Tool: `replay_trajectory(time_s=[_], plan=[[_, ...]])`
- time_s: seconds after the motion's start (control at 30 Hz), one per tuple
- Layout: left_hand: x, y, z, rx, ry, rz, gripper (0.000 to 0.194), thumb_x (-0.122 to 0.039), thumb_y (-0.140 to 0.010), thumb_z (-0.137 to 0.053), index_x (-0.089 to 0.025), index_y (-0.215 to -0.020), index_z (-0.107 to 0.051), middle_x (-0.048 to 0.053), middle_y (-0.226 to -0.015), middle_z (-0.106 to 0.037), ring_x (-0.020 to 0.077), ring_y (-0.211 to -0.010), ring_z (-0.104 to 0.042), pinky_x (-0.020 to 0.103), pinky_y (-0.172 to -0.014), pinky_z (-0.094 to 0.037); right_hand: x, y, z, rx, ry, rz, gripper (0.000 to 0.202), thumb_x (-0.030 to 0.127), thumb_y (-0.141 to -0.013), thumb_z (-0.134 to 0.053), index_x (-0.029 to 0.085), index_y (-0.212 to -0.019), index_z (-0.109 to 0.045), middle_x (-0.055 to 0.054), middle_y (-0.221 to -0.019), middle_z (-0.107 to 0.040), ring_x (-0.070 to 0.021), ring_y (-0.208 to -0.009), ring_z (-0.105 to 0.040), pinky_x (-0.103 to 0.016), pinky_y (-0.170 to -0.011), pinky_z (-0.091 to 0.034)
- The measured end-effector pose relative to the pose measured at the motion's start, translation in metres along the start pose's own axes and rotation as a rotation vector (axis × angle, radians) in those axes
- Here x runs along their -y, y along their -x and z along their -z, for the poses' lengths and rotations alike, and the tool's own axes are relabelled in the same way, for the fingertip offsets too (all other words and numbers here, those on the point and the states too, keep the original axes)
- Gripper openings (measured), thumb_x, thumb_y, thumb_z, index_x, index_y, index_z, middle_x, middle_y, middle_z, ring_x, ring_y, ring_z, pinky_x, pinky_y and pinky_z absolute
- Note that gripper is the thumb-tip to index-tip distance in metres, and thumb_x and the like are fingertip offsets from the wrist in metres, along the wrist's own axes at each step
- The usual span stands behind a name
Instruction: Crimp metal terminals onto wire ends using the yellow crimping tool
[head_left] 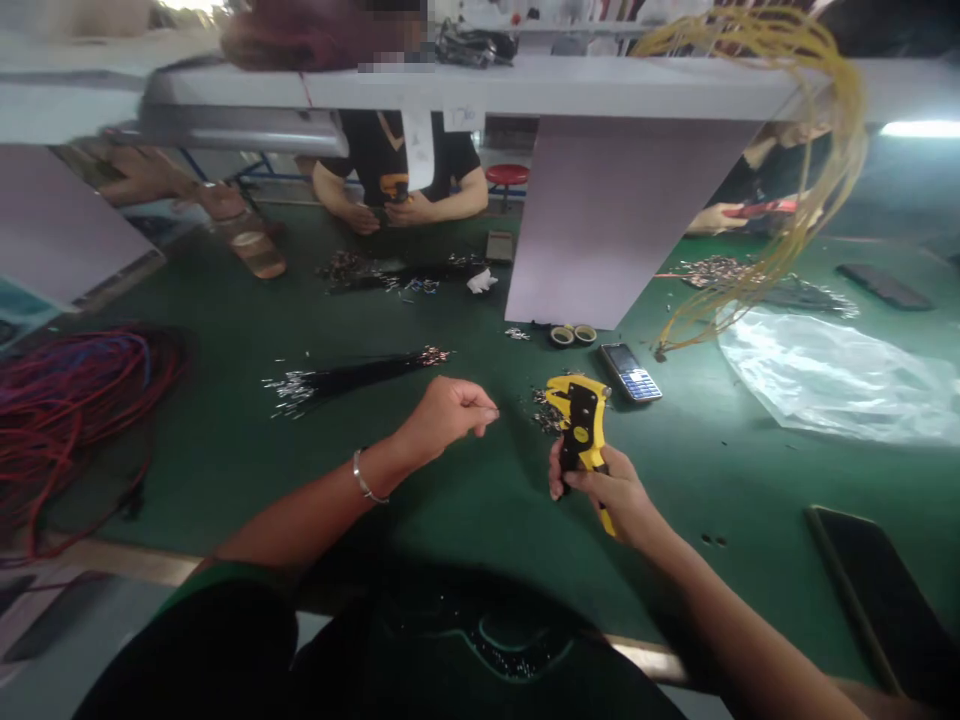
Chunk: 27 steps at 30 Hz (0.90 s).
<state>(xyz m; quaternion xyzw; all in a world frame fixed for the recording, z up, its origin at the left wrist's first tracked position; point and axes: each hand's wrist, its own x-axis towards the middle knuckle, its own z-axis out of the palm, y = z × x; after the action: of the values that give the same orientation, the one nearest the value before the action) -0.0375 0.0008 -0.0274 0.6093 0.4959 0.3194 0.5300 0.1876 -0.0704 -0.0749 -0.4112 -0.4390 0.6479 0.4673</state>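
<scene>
My right hand (611, 485) is wrapped round the handles of a yellow and black wire stripper (583, 420), its jaws tipped up and to the left. Thumb and fingertips of my left hand (454, 412) are pinched together just left of the tool; whatever they hold, if anything, is too small to make out. Behind that hand lies a bundle of black wires (360, 374), with pale tips at the left end and coppery ends at the right. A pile of small metallic bits (549, 412) sits behind the stripper, partly covered by it.
Red and blue cable coils (82, 420) lie at left. Beyond the stripper are a keypad phone (630, 373), tape rolls (574, 335) and an upright panel (585, 220). Yellow wires (840, 160) hang over a plastic bag (832, 385). A smartphone (885, 590) lies right. Co-workers (409, 205) sit opposite.
</scene>
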Motion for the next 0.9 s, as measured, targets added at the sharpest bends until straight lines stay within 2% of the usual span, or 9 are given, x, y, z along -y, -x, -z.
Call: replay_trajectory(time_s=[0.1, 0.33, 0.63, 0.77, 0.9], plan=[[0.001, -0.001, -0.003, 0.045, 0.174, 0.116, 0.007, -0.02, -0.068, -0.065, -0.013, -0.066, -0.065, -0.002, -0.045, -0.055, 0.0025, -0.034, -0.032, 0.02, -0.036, -0.019, -0.004, -0.001, -0.005, 0.023, -0.061, -0.026, 0.028, 0.016, -0.066, -0.063, 0.015, -0.093, -0.059, -0.003, -0.075, -0.063, -0.0194, -0.063, -0.059, -0.036, -0.065, -0.047], [0.0, 0.002, -0.011, 0.159, 0.354, 0.198, 0.007, -0.018, -0.065, -0.066, -0.012, -0.069, -0.067, 0.0, -0.048, -0.059, 0.0031, -0.035, -0.035, 0.02, -0.034, -0.022, -0.001, -0.002, -0.009, 0.057, -0.139, -0.049, 0.035, 0.016, -0.063, -0.065, 0.015, -0.097, -0.061, -0.005, -0.081, -0.065, -0.0208, -0.069, -0.061, -0.038, -0.07, -0.049], [-0.001, 0.01, -0.017, 0.29, 0.406, 0.239, 0.017, -0.02, -0.07, -0.063, -0.013, -0.084, -0.069, 0.001, -0.052, -0.061, 0.0031, -0.036, -0.035, 0.019, -0.034, -0.024, -0.005, -0.001, -0.009, 0.099, -0.137, -0.015, 0.04, 0.016, -0.063, -0.068, 0.016, -0.102, -0.06, -0.006, -0.085, -0.066, -0.0201, -0.072, -0.063, -0.037, -0.072, -0.049], [0.0, 0.012, -0.021, 0.314, 0.397, 0.261, 0.03, -0.02, -0.07, -0.063, -0.011, -0.099, -0.067, 0.001, -0.052, -0.062, 0.0035, -0.035, -0.036, 0.019, -0.035, -0.025, 0.001, -0.001, -0.008, 0.065, -0.14, 0.041, 0.045, 0.02, -0.059, -0.072, 0.017, -0.102, -0.06, -0.008, -0.092, -0.067, -0.0214, -0.074, -0.063, -0.039, -0.072, -0.05], [0.003, 0.013, -0.026, 0.353, 0.402, 0.292, 0.032, -0.019, -0.071, -0.062, -0.013, -0.102, -0.067, 0.0, -0.051, -0.061, 0.0039, -0.034, -0.033, 0.021, -0.035, -0.023, 0.005, -0.002, -0.005, 0.007, -0.131, 0.103, 0.048, 0.02, -0.058, -0.073, 0.018, -0.104, -0.059, -0.009, -0.099, -0.067, -0.0221, -0.077, -0.063, -0.039, -0.074, -0.05]])
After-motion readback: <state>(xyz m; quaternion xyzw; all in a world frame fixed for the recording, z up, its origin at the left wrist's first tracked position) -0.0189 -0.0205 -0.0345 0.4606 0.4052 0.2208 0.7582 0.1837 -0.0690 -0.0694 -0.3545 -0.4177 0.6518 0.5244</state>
